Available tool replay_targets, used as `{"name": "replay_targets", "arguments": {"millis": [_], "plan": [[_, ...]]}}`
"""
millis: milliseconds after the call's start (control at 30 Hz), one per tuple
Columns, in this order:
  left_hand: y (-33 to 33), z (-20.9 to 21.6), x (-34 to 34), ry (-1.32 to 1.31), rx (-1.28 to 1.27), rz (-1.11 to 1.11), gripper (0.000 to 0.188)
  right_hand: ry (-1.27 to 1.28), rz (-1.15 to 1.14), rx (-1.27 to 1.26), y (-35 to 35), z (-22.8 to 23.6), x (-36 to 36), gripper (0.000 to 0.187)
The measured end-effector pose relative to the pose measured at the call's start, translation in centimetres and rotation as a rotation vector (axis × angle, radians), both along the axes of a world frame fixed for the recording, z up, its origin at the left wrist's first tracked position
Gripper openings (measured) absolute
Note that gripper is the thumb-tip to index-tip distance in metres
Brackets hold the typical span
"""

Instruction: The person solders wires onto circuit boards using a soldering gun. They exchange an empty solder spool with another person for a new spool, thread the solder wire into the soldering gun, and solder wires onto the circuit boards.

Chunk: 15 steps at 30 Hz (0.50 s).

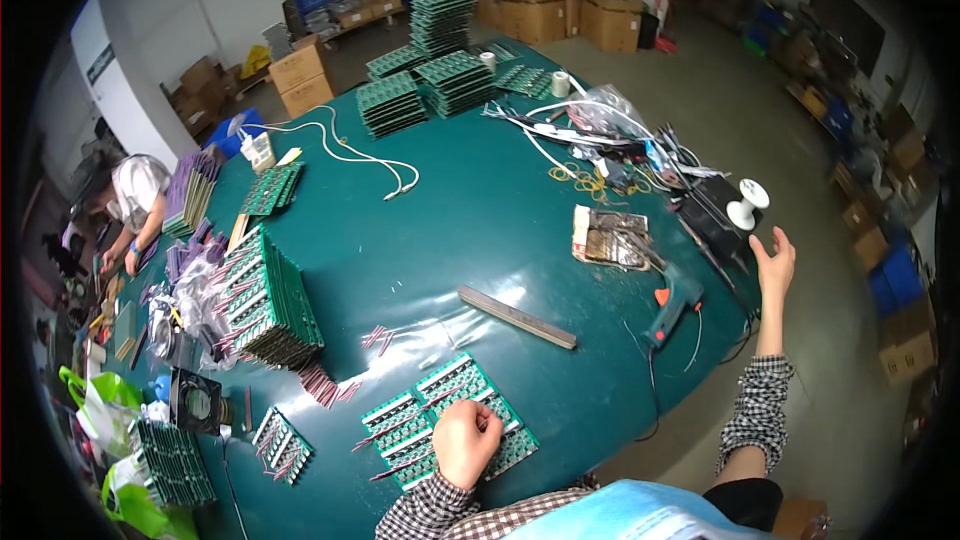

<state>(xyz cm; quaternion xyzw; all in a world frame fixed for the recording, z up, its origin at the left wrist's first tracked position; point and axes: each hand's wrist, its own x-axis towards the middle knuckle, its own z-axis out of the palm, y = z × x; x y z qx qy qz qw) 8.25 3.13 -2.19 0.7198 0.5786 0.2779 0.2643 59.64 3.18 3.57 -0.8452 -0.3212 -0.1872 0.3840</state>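
Observation:
My left hand (466,442) rests over a green circuit board panel (462,380) at the table's near edge, its fingers curled together. Whatever they pinch, if anything, is hidden or too small to see. Small parts and short dark-red wires stick out along the panel's left side. Out at the right edge of the table, my right hand (775,258) is raised with thumb and fingers apart. Just above its fingertips stands a white spool (747,205) on a black box-like stand (716,212). No wire can be made out between that hand and the spool.
A wooden strip (517,317) lies mid-table. A glue gun (673,308) sits right, below a grimy tray (612,238). Stacked boards (270,305) stand left, more stacks (455,80) at the back. Cables and a bundle of yellow ties (590,181) lie back right. A co-worker (138,195) works far left.

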Motion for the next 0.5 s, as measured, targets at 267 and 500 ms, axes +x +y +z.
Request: {"name": "replay_targets", "arguments": {"millis": [267, 500], "plan": [[-0.3, 0.6, 0.1, -0.007, -0.005, 0.034, 0.011, -0.051, -0.018, -0.049, 5.0, -1.1, 2.4, 0.066], [0.0, 0.4, 0.8, 0.036, -0.059, 0.05, 0.009, 0.031, 0.01, -0.078, 5.7, -1.0, 3.5, 0.049]]}}
